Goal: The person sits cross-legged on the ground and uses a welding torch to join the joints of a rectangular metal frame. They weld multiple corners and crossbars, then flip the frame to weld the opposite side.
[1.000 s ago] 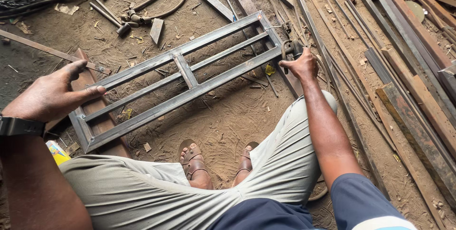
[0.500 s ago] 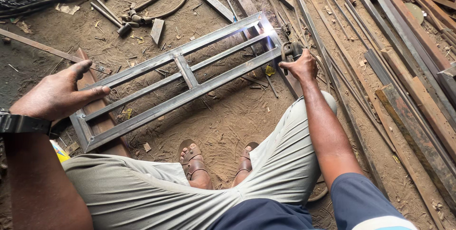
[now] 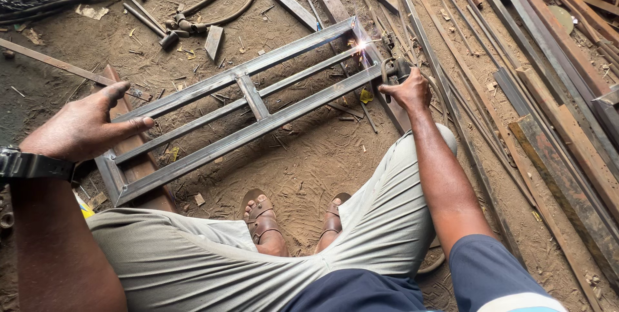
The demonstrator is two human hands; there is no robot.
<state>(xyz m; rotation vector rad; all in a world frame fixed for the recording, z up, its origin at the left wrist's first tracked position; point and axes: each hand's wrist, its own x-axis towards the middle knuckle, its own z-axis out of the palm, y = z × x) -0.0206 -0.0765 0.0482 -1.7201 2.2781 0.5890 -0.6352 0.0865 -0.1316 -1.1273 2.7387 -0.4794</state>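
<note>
The steel frame [image 3: 248, 102], a long rectangle of flat bar with two inner rails and one short cross-piece, lies flat on the dirt floor [image 3: 309, 157] in front of the seated person, running from the lower left to the upper centre of the head view. Its near end rests on a rusty beam [image 3: 151, 189]. The left hand [image 3: 84, 125] is spread open, palm down, fingers extended, with the fingertips touching the near upper rail of the frame; it grips nothing. A dark wristwatch [image 3: 29, 165] sits on that wrist. The right hand [image 3: 406, 89] is closed around a welding electrode holder [image 3: 394, 67], just beside the far end of the frame. A bright welding spark [image 3: 362, 44] shows at the frame's far corner. Long steel bars [image 3: 554, 80] lie stacked along the right side. Hoses and cables [image 3: 213, 2] run across the ground beyond the frame. Two sandalled feet [image 3: 293, 222] rest on the floor between the knees.
</note>
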